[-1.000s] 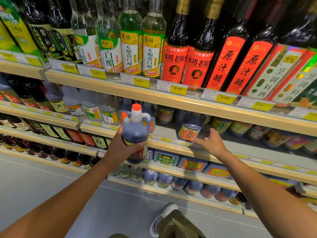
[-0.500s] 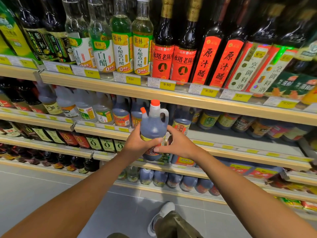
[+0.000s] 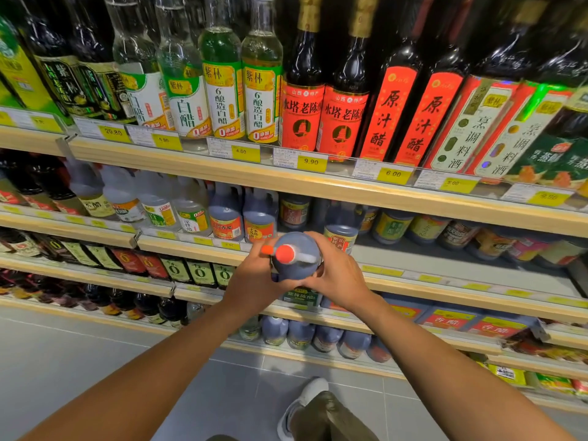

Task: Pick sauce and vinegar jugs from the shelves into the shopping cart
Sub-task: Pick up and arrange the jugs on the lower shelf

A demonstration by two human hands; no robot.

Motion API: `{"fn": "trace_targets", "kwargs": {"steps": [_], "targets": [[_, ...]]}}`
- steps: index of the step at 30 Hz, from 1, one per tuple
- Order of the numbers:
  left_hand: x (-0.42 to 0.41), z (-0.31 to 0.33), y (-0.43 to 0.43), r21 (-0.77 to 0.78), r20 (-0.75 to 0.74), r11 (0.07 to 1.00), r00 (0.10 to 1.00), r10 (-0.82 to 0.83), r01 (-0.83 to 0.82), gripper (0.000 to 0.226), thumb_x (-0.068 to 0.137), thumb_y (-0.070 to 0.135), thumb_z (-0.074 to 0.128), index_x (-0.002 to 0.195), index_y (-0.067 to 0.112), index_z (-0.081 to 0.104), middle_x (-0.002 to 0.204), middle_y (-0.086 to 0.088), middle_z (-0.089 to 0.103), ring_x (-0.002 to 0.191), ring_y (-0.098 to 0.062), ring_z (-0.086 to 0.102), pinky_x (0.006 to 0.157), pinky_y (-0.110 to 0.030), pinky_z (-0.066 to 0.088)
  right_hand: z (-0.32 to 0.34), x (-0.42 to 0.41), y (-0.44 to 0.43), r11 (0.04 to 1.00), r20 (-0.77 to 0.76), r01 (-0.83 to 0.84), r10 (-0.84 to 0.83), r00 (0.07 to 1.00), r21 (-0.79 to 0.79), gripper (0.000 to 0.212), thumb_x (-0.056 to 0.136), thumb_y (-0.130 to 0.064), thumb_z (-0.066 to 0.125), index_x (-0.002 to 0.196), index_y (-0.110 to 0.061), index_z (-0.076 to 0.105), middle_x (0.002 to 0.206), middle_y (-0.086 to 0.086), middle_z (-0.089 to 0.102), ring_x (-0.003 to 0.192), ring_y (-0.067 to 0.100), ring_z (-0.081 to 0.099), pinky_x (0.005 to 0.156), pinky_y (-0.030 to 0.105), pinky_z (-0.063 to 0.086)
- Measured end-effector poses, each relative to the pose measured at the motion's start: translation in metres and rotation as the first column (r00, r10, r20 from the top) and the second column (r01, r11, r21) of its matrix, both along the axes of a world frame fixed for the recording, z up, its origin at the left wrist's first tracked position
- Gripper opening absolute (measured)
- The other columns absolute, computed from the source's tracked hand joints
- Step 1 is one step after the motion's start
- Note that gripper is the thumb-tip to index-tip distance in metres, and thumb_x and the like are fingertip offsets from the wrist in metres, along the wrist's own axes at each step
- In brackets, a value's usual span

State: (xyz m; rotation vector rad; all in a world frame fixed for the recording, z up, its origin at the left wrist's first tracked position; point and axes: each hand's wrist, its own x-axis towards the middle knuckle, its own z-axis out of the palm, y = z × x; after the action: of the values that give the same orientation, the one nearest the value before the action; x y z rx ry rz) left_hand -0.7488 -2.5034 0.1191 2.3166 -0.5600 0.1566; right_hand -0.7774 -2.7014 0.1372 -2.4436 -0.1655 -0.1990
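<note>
Out in front of the middle shelf [image 3: 445, 265], the dark jug [image 3: 297, 268] is up in the air, clasped between both hands and tipped toward the camera. Its orange cap [image 3: 284, 253] faces us, a smaller orange spout cap [image 3: 267, 249] sits just beside it, and the pale handle [image 3: 307, 257] runs off to the right. The left hand [image 3: 254, 281] wraps the jug's left side, fingers curled round the body. The right hand [image 3: 337, 276] grips the right side, thumb lying over the shoulder.

Right behind, more dark jugs with orange-red labels [image 3: 226, 218] stand in a row on that shelf, clear white-vinegar jugs [image 3: 156, 205] to their left, squat jars [image 3: 391, 226] off to the right. One level up come tall green-labelled vinegar bottles [image 3: 222, 90] and dark bottles with red labels [image 3: 302, 116], with yellow price tags [image 3: 311, 161] along the wooden edge reading 4.00, 9.90, 6.00. Down low, another row of dark jugs [image 3: 299, 334] lines the bottom shelf. Below that is the grey tiled floor [image 3: 95, 361] and the person's pale shoe [image 3: 302, 405].
</note>
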Motion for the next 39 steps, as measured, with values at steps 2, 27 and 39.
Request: {"fn": "trace_targets", "kwargs": {"steps": [2,27,39], "targets": [[0.002,-0.003,-0.003,-0.021,-0.033,1.000,0.999,0.010,-0.010,0.046,0.073,0.036,0.086,0.109,0.012,0.070,0.112,-0.001,0.060,0.094,-0.012,0.058,0.079,-0.031,0.054,-0.007,0.008,-0.002,0.999,0.017,0.016,-0.016,1.000,-0.040,0.078,0.078,-0.054,0.078,0.143,-0.044,0.036,0.140,-0.020,0.054,0.119,0.018,0.062,0.082,0.042,0.058],[0.073,0.010,-0.023,-0.291,-0.713,0.946,0.692,-0.115,-0.143,0.074,0.091,-0.006,0.047,0.152,0.034,0.032,0.130,0.013,0.055,0.080,-0.023,0.077,0.041,-0.025,0.044,-0.057,0.109,-0.002,0.962,-0.281,0.270,-0.250,0.927,0.035,0.057,0.069,-0.061,0.080,0.108,-0.022,0.064,0.093,-0.002,0.074,0.084,0.016,0.070,0.069,0.038,0.058],[0.090,0.014,-0.041,-0.341,-0.801,0.910,0.581,-0.148,-0.238,0.069,0.088,0.003,0.048,0.152,0.024,0.034,0.140,-0.006,0.058,0.087,-0.021,0.078,0.046,-0.023,0.044,-0.024,0.121,0.003,0.936,-0.432,0.335,-0.348,0.832,-0.109,0.038,0.083,-0.030,0.080,0.060,-0.016,0.053,0.070,0.005,0.060,0.067,0.021,0.058,0.062,0.031,0.040]]}}
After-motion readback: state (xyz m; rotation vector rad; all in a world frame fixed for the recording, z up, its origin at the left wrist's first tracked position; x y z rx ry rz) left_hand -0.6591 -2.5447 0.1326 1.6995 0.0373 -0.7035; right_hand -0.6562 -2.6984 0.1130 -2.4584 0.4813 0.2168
